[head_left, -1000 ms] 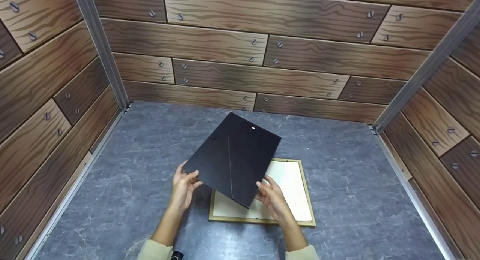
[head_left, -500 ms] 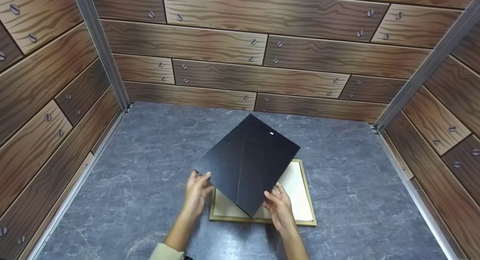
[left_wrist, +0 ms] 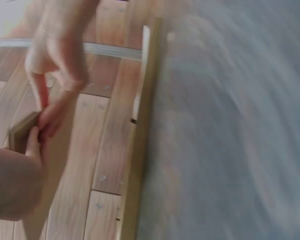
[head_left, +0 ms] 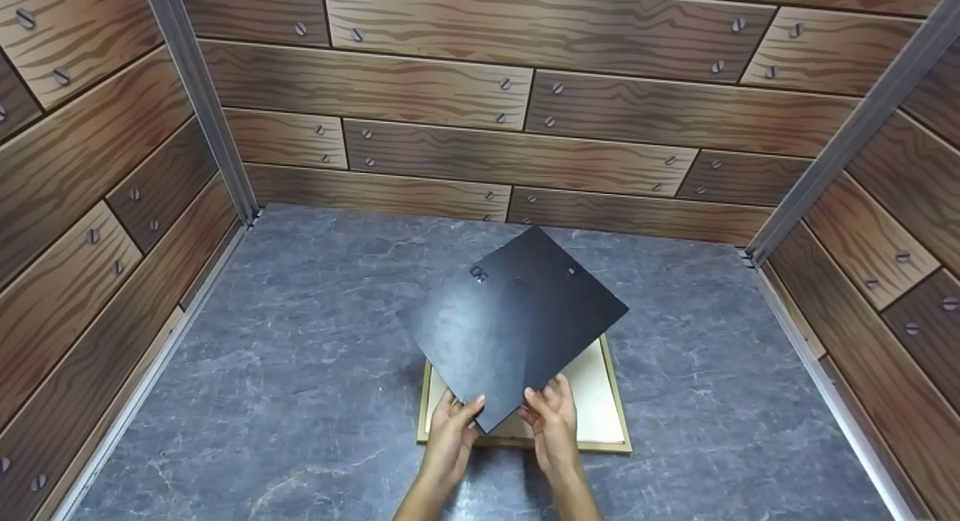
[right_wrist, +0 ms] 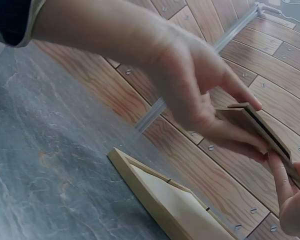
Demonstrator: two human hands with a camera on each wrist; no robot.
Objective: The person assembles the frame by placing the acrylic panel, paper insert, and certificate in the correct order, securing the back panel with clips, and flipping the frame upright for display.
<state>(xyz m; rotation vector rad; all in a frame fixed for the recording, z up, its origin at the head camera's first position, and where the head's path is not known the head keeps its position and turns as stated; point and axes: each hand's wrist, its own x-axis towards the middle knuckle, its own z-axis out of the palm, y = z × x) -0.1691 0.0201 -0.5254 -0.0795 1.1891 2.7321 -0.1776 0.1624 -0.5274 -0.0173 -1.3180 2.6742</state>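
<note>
A black picture-frame backing board is held tilted above the frame, its near corner toward me. My left hand pinches the lower left edge beside that corner, thumb on the black face. On the other side of the corner, my right hand pinches the lower right edge with its thumb on top. The right wrist view shows the right hand holding the board's edge. Below lies a gold-rimmed picture frame with a whitish sheet inside, partly covered by the board and hands.
A grey marbled tabletop surrounds the frame. Wood-patterned panels stand at the back and both sides, joined by metal corner posts. Small black tabs show along the frame's inner rim.
The board has turned and shifted right, with small metal fittings now showing on its face. My left hand has come right, closer to the right hand. The frame stays put.
</note>
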